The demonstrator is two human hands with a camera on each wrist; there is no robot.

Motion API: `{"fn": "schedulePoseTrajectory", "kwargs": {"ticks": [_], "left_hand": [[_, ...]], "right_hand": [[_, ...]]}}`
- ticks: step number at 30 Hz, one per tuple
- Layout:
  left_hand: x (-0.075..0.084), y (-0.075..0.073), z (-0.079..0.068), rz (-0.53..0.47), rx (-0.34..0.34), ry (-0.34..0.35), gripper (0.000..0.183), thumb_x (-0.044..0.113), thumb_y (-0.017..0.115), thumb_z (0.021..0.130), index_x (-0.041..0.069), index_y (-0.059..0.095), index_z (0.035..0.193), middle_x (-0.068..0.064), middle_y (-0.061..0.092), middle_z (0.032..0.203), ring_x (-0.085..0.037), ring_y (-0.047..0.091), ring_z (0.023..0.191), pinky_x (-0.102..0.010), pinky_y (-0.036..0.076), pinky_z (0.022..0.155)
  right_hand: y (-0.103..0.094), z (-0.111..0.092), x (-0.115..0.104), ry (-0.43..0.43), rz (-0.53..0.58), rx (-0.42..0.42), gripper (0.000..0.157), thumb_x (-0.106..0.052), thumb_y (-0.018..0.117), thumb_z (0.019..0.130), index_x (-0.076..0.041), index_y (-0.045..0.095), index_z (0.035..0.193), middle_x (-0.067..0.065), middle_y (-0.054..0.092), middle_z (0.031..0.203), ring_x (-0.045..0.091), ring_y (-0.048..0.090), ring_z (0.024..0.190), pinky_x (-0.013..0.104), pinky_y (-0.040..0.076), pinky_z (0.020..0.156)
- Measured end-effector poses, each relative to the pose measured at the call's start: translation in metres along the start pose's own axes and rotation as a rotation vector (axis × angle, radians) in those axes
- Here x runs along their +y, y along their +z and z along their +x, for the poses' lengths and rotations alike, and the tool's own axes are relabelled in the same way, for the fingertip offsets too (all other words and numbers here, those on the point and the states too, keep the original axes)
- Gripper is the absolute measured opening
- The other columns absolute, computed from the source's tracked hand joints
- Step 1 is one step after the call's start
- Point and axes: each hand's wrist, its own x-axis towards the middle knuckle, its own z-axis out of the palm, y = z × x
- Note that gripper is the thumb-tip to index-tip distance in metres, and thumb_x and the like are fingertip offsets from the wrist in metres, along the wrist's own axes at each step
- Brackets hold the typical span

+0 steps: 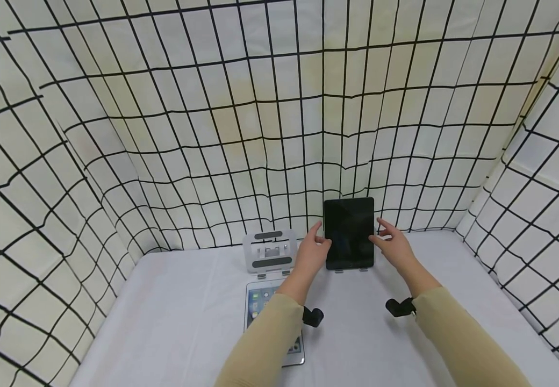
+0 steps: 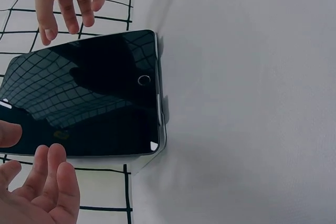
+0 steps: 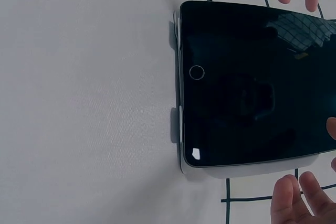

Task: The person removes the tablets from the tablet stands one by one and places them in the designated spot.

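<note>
A black tablet with a round home button leans upright on a light stand, whose two lower lips hold its bottom edge. My left hand is at its left side, the thumb over the screen's edge and the fingers loosely extended beside it. On the other side my right hand has its thumb at the right edge and its fingers spread, apart from the tablet. Both wrist views show relaxed fingers; whether either thumb presses the glass I cannot tell.
Left of the black tablet stands a second grey stand with dark pads. A white tablet with a lit screen lies before it, partly hidden by my left sleeve. White table; grid-patterned cloth rises behind and at both sides.
</note>
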Motion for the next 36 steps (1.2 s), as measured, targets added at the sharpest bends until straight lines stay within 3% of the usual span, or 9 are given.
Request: {"fn": "schedulePoseTrajectory", "kwargs": {"ticks": [12, 29, 36], "left_hand": [[-0.005, 0.004, 0.012, 0.060, -0.009, 0.036, 0.053, 0.031, 0.055, 0.092, 0.034, 0.035, 0.141, 0.002, 0.057, 0.099, -0.014, 0.054, 0.073, -0.027, 0.045, 0.061], [-0.009, 0.002, 0.014, -0.059, -0.049, 0.008, 0.051, 0.028, 0.053, 0.093, 0.040, 0.037, 0.139, 0.000, 0.056, 0.105, -0.014, 0.058, 0.083, -0.029, 0.047, 0.066], [-0.010, 0.003, 0.015, -0.018, -0.037, 0.066, 0.054, 0.017, 0.054, 0.093, 0.037, 0.037, 0.140, 0.000, 0.057, 0.109, -0.013, 0.055, 0.074, -0.026, 0.045, 0.058]], "right_hand": [[0.007, 0.005, 0.000, 0.005, -0.022, -0.002, 0.067, -0.038, 0.055, 0.092, -0.024, 0.021, 0.148, 0.018, 0.041, 0.128, 0.031, 0.050, 0.106, 0.042, 0.048, 0.085], [0.009, 0.009, 0.006, -0.003, 0.015, -0.013, 0.066, -0.037, 0.055, 0.092, -0.025, 0.022, 0.148, 0.014, 0.044, 0.122, 0.030, 0.051, 0.104, 0.037, 0.048, 0.081], [0.010, 0.008, 0.008, -0.010, 0.038, 0.011, 0.065, -0.038, 0.055, 0.092, -0.028, 0.023, 0.147, 0.013, 0.043, 0.124, 0.029, 0.050, 0.105, 0.036, 0.047, 0.081]]}}
